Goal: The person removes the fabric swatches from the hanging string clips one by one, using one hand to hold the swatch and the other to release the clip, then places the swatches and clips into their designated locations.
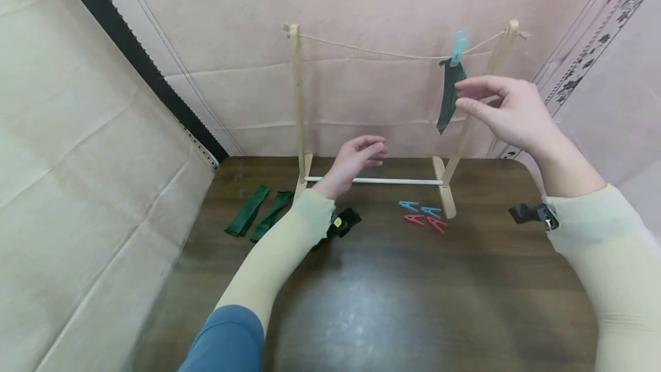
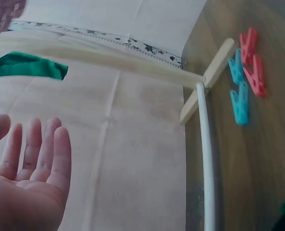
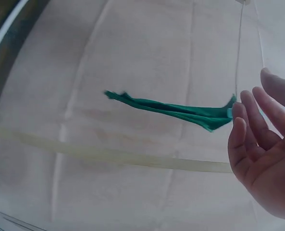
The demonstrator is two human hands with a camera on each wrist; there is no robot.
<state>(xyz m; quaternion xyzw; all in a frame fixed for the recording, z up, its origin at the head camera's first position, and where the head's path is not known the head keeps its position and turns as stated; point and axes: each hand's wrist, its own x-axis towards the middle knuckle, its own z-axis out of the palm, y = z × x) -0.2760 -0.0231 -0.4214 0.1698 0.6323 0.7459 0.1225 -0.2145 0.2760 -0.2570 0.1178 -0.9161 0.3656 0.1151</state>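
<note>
A dark green cloth strip (image 1: pixel 449 96) hangs from the rope (image 1: pixel 372 50), held there by a light blue clothespin (image 1: pixel 458 49). My right hand (image 1: pixel 508 111) is just right of the strip, fingers loosely bent and apart from the thumb, gripping nothing. In the right wrist view this hand (image 3: pixel 269 144) partly covers the clothespin; whether a fingertip touches it I cannot tell. Lower and to the left, my left hand (image 1: pixel 358 162) is held in the air in front of the white bar (image 1: pixel 397 181). Palm and relaxed fingers show bare in the left wrist view.
The rope runs between two wooden posts (image 1: pixel 298 102) on flat feet. Two blue clothespins (image 1: pixel 430 211) and two red clothespins (image 1: pixel 436 224) lie by the right foot. Two green strips (image 1: pixel 248 211) lie on the brown table (image 1: pixel 372 303) at left. Pale cloth (image 1: pixel 232 4) hangs behind.
</note>
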